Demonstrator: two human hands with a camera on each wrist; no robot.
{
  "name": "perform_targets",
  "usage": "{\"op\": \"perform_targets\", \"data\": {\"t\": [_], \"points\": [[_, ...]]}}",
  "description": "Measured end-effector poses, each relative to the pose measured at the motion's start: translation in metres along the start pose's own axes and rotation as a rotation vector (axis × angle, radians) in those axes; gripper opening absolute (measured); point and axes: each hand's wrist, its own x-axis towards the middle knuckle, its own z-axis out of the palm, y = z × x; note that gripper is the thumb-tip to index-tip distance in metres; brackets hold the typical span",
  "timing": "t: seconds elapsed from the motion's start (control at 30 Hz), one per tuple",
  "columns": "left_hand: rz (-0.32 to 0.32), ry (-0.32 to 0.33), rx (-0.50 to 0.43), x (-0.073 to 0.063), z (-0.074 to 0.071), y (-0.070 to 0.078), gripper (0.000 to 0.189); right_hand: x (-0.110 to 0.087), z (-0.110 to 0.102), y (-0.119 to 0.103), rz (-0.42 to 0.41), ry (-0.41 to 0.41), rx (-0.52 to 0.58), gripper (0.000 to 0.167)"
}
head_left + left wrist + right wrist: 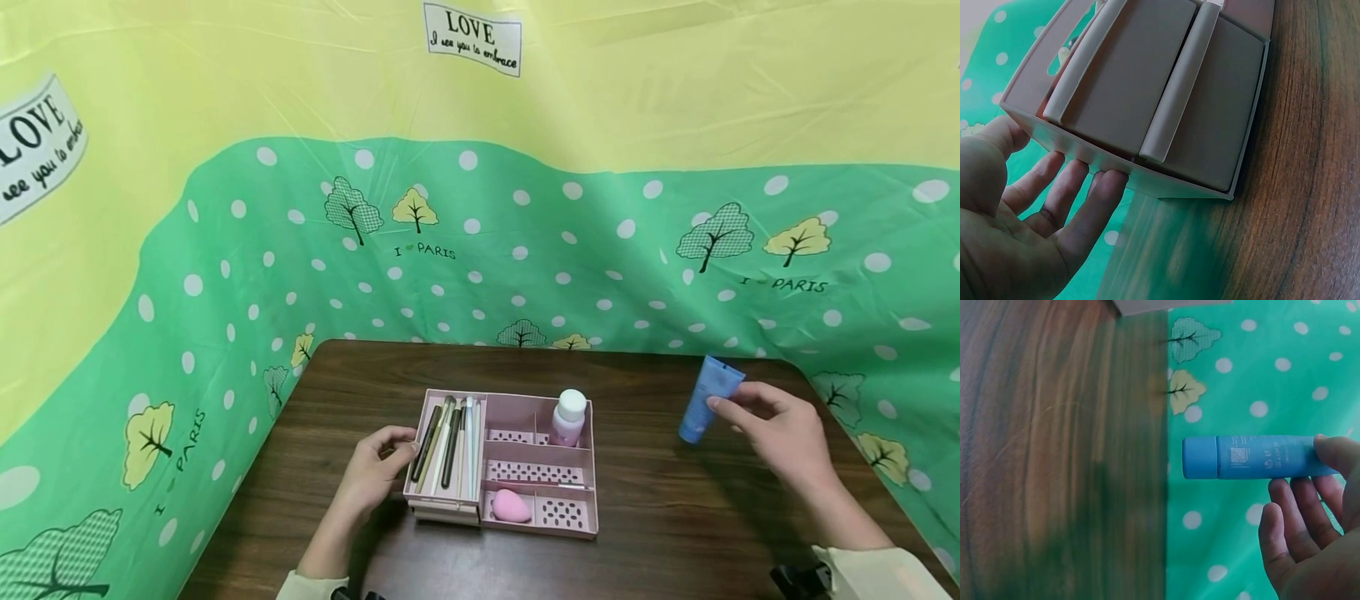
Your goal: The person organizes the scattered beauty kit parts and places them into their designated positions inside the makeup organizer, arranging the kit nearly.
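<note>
My right hand (pixel 780 425) pinches a blue squeeze tube (pixel 707 400) near its flat end, above the table to the right. In the right wrist view the tube's cap (pixel 1200 457) points left, away from the fingers. A pink organizer box (pixel 540 450) stands mid-table. At its left side my left hand (pixel 372 468) touches the outer wall with its fingertips, as the left wrist view shows. The box holds several makeup brushes (pixel 446 446) at the left, a white-capped bottle (pixel 569 417) at the back right, a pink makeup sponge (pixel 512 506) and a thin stick (pixel 543 485).
Two drawers (pixel 1129 69) form the front of the box's left part. Brown wood grain covers the table (pixel 660 508). A green and yellow printed cloth (pixel 525 250) hangs behind and along both sides of it.
</note>
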Motion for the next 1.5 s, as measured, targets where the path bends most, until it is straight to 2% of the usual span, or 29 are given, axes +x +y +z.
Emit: {"op": "perform_targets", "data": {"t": [0.17, 0.47, 0.8, 0.93, 1.23, 1.5], "points": [[0.007, 0.006, 0.021, 0.000, 0.000, 0.001, 0.019, 0.001, -0.001, -0.014, -0.044, 0.006, 0.003, 0.037], [-0.021, 0.006, 0.005, 0.001, 0.000, 0.000, 0.018, 0.001, -0.001, -0.036, -0.127, 0.008, 0.047, 0.030], [0.001, 0.010, 0.024, 0.000, 0.000, 0.001, 0.020, 0.000, 0.004, -0.064, -0.149, 0.009, 0.075, 0.028], [0.005, 0.017, 0.032, 0.000, 0.001, 0.001, 0.021, 0.001, 0.008, -0.078, -0.162, 0.029, 0.106, 0.026], [-0.010, 0.011, 0.017, 0.001, 0.001, 0.002, 0.021, 0.005, 0.017, -0.101, -0.256, 0.049, 0.192, 0.019], [-0.008, 0.013, 0.030, 0.000, 0.000, 0.001, 0.018, 0.004, 0.027, -0.127, -0.304, 0.017, 0.259, 0.019]]}}
